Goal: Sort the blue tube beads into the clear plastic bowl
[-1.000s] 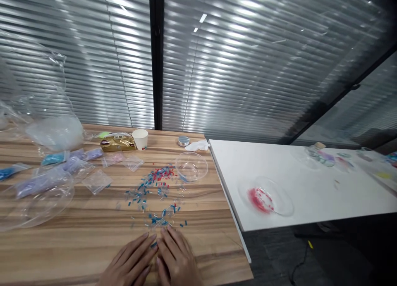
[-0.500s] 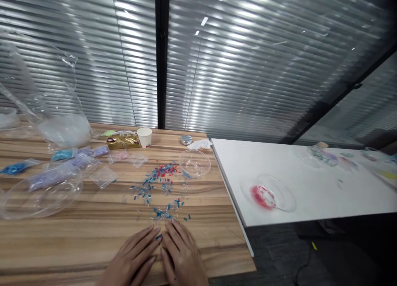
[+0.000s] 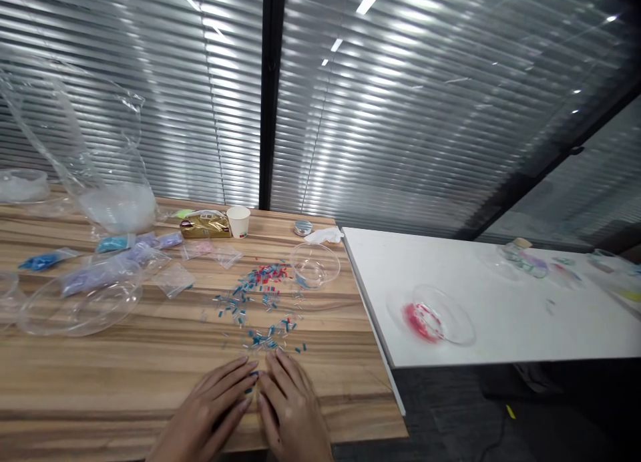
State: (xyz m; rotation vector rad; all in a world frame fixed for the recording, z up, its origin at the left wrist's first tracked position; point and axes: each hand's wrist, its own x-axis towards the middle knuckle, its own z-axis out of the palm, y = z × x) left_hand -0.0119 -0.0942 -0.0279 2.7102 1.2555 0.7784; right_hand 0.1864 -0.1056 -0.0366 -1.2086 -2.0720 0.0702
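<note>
A gold pack [image 3: 205, 227] sits toward the back of the counter [image 3: 125, 382], a white cup [image 3: 238, 223] just beside it. Farther right, a silver tin [image 3: 302, 227] lies near a crumpled tissue [image 3: 324, 236]. Blinds [image 3: 350, 128] rise behind. A white counter [image 3: 501, 328] stands at right, above dark floor [image 3: 435, 408] with a yellow strip [image 3: 510, 412].

From where I stand, the small stick-shaped pieces [image 3: 271, 300], blue, red and clear, lie flat and loose on the wood-grained table [image 3: 150, 382], pointing every which way in a ragged, curving scatter, the reds bunched mostly at its far end and the blues trailing down its left side. A mostly blue cluster [image 3: 265, 340] sits nearest the person, just beyond the right hand's [image 3: 290, 405] fingertips, with a couple of strays off to its right. A few blue bits [image 3: 249, 390] lie between the left hand [image 3: 210, 403] and the right, close by the fingers.
</note>
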